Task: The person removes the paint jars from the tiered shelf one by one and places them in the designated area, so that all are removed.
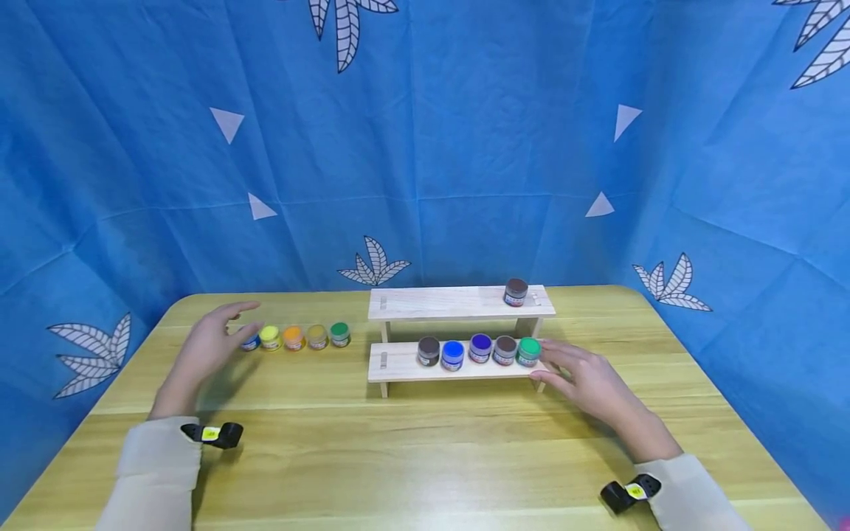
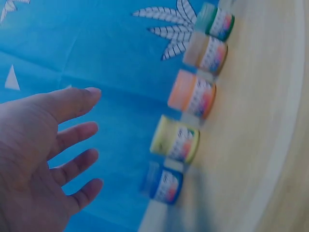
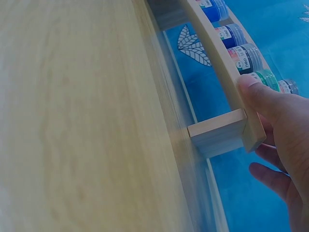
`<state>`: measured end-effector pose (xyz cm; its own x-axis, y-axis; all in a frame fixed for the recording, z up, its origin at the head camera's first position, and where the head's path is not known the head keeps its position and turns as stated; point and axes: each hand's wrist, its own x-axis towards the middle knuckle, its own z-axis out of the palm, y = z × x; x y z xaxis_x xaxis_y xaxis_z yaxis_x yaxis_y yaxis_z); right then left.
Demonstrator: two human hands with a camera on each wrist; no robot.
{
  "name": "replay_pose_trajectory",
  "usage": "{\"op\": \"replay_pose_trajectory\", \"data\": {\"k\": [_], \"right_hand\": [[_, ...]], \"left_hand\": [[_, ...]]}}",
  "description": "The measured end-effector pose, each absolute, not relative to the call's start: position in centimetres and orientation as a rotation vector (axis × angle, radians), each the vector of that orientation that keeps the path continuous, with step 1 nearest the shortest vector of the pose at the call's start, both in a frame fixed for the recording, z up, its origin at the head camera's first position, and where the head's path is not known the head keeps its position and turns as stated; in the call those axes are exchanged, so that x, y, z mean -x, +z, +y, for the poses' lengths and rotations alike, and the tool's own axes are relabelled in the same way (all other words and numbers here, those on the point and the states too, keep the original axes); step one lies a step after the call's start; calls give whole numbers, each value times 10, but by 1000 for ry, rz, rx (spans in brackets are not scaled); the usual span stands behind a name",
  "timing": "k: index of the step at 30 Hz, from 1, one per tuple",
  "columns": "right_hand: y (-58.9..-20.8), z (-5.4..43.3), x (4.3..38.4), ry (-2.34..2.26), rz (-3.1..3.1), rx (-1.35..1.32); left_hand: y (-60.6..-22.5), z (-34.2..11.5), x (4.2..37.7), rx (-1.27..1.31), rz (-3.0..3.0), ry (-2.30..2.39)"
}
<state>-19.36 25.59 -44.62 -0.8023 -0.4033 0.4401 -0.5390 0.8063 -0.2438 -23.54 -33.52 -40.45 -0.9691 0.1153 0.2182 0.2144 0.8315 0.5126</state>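
My left hand [image 1: 207, 341] is held over the left side of the table, fingers apart and holding nothing. Beside it stands a row of paint jars: blue [image 2: 167, 183], yellow [image 2: 175, 139], orange [image 2: 192, 94], ochre [image 1: 317, 336] and green [image 1: 340, 334]. At the right end of a two-tier wooden shelf [image 1: 398, 369], my right hand [image 1: 591, 377] grips the lower board, thumb on its front edge. A green-lidded jar [image 1: 529, 351] stands right by the thumb and index finger; whether they touch it I cannot tell. Part of the fingers is hidden behind the board.
Left of the green-lidded jar, the lower board bears a brown jar [image 1: 505, 350], a purple jar [image 1: 480, 347], a blue jar [image 1: 453, 355] and a black jar [image 1: 429, 351]. Another dark brown jar [image 1: 515, 292] stands on the upper board. A blue curtain [image 1: 478, 147] hangs behind the table [image 1: 425, 457].
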Motion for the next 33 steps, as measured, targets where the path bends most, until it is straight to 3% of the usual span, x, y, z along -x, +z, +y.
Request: {"op": "replay_pose_trajectory", "data": {"k": [33], "right_hand": [[-446,256,194,513,-2626,-718]], "left_hand": [[-349,-183,237,652,-2793,-699]]}}
